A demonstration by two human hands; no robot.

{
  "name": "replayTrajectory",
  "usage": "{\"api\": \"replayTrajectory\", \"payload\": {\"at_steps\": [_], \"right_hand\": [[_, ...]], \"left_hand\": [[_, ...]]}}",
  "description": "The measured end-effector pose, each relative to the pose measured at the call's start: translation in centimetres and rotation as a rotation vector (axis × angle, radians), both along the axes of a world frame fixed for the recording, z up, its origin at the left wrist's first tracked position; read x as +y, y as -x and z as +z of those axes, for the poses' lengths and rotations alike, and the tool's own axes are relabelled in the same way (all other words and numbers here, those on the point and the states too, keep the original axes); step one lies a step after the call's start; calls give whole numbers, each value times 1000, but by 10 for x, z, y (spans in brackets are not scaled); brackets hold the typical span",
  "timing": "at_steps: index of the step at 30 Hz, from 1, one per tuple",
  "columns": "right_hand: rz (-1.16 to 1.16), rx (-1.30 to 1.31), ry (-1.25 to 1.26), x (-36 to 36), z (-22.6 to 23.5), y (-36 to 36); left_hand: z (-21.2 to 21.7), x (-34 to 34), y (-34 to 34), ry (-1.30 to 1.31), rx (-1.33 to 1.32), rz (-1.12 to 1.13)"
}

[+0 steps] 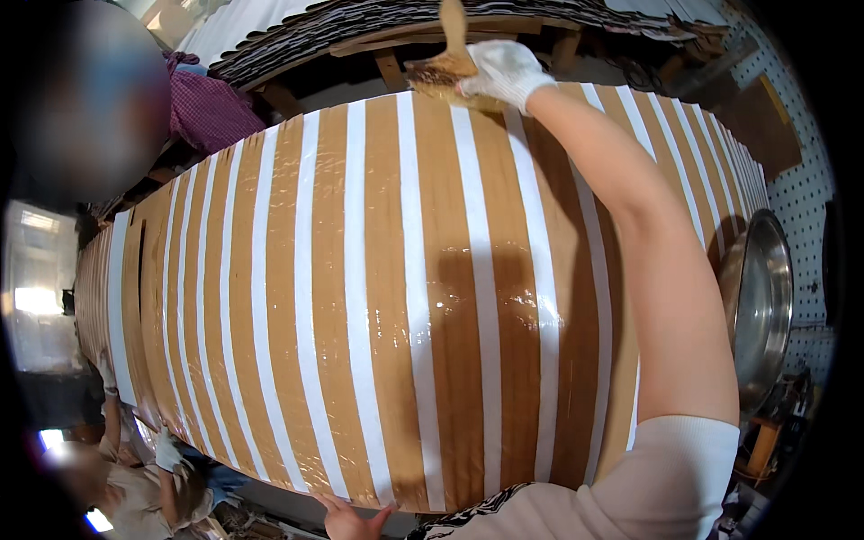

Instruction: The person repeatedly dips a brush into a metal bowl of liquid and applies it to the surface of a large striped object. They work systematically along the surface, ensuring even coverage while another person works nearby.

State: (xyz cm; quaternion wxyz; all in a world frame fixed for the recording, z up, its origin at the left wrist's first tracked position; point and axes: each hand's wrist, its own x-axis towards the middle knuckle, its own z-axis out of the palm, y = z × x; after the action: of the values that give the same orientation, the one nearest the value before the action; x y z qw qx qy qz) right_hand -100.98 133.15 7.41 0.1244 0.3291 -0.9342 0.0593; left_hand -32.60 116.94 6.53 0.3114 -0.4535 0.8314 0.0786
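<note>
A long surface of brown strips (387,270) alternating with white bands stretches in front of me, its middle shiny and wet-looking. At its far edge my right hand (506,74), in a white knitted glove, grips a wide brush (441,72) near its head. The brush's wooden handle points away from me and its bristles lie by the strips' far ends. My bare left hand (355,520) rests at the near edge, thumb apart from the fingers, with nothing seen in it. My right arm's shadow falls over the right part of the strips.
A large metal basin (763,306) stands close at the right end, before a perforated wall panel (801,216). Behind the far edge lie stacked dark sheets (360,31). A person in purple checked cloth (211,112) is at far left; another's gloved hand (168,450) is at near left.
</note>
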Motion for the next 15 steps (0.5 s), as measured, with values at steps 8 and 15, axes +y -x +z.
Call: {"api": "replayTrajectory", "payload": {"at_steps": [8, 15], "right_hand": [[-3, -48, 18, 41, -14, -7], [105, 317, 180, -4, 16, -45]], "left_hand": [[27, 14, 48, -70, -181, 164], [19, 14, 32, 43, -178, -52]]}}
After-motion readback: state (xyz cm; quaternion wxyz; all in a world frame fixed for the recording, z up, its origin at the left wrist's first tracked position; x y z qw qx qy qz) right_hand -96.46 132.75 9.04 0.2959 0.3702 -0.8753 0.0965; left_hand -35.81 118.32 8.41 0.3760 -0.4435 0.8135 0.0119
